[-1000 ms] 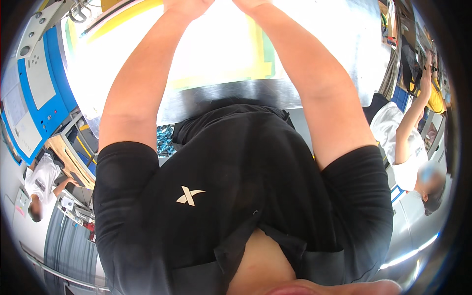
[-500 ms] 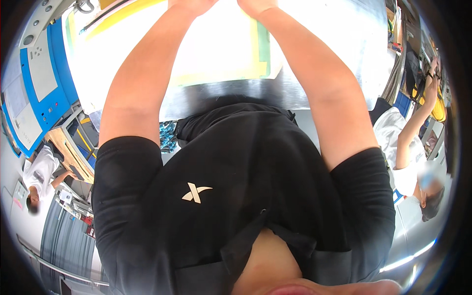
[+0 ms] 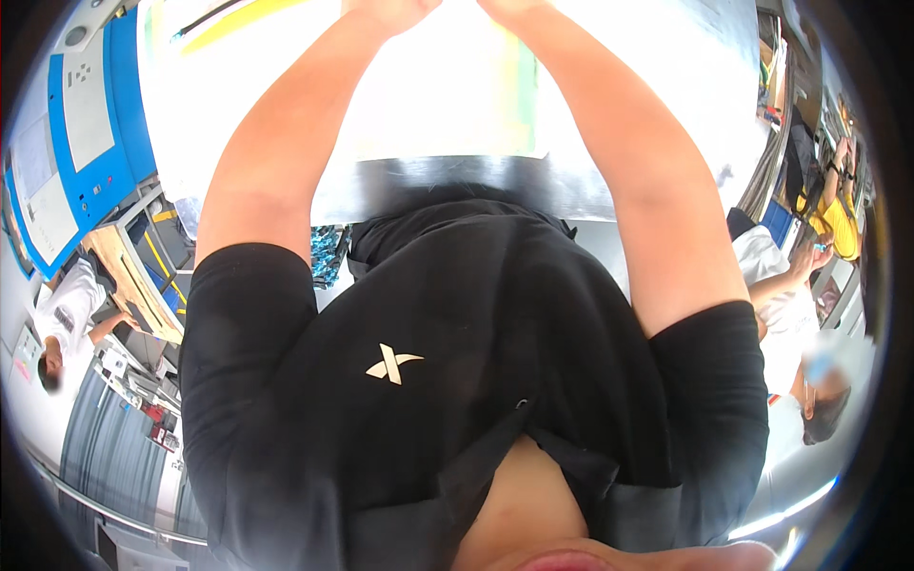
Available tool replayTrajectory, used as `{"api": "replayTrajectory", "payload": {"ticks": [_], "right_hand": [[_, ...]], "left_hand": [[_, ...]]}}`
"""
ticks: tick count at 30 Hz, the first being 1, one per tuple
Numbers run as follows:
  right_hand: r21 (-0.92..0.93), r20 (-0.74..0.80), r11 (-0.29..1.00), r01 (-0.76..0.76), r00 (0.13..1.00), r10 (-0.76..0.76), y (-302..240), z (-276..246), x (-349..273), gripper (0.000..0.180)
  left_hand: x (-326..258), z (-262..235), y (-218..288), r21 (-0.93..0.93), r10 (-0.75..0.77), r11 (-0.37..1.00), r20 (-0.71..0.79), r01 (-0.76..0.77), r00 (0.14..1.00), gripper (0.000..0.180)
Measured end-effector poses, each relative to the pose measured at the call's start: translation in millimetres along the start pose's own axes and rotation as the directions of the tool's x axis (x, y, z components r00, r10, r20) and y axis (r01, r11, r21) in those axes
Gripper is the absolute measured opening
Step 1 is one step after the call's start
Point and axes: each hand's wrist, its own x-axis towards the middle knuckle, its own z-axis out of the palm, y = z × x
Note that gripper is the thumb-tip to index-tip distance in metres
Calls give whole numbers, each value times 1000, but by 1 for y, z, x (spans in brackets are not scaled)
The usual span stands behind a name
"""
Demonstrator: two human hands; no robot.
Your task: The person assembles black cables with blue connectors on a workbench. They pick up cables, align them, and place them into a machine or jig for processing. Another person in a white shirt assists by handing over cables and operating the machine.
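Both my arms reach away over a glaring white work surface [image 3: 647, 67] with a shiny metal near edge. At the top edge, my left hand [image 3: 402, 11] shows only its wrist and heel. My right hand [image 3: 514, 9] is cut off the same way, a short gap to its left. The fingers of both lie outside the picture, so whatever they hold or touch is hidden. Between my forearms a pale sheet or panel with a yellow-green strip [image 3: 520, 90] along its right side is washed out by light. A yellow strip [image 3: 228, 24] lies beyond my left forearm.
At the left stands a blue and white machine panel [image 3: 124, 105], with a wooden-topped bench [image 3: 133, 281] and a person in white [image 3: 71, 309] nearby. At the right is another person in white [image 3: 785, 314], and someone in yellow [image 3: 840, 224] farther off. Shiny blue strands [image 3: 328, 257] show below the table edge.
My hands and forearms have shifted slightly up and right in the picture, and the whole view has moved a little. The person at the right has lowered a raised arm.
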Motion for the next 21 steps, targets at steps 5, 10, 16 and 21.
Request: {"api": "replayTrajectory", "payload": {"ticks": [5, 10, 16, 21], "right_hand": [[-2, -2, 999, -32, 999, 32, 0, -1, -2, 41], [6, -27, 994, -111, 993, 111, 24, -16, -14, 39], [15, -63, 973, -231, 971, 231, 44, -23, -14, 32], [305, -134, 911, -278, 934, 330, 32, -30, -16, 27]], "left_hand": [[-21, 17, -62, -64, -11, 998, -126, 3, 992, 64], [-27, 27, -124, 74, -93, 991, -200, 110, 975, 66], [-30, 49, -107, 34, -51, 997, -351, 67, 935, 70], [-19, 77, -132, 117, -47, 989, -353, 94, 935, 71]]}}
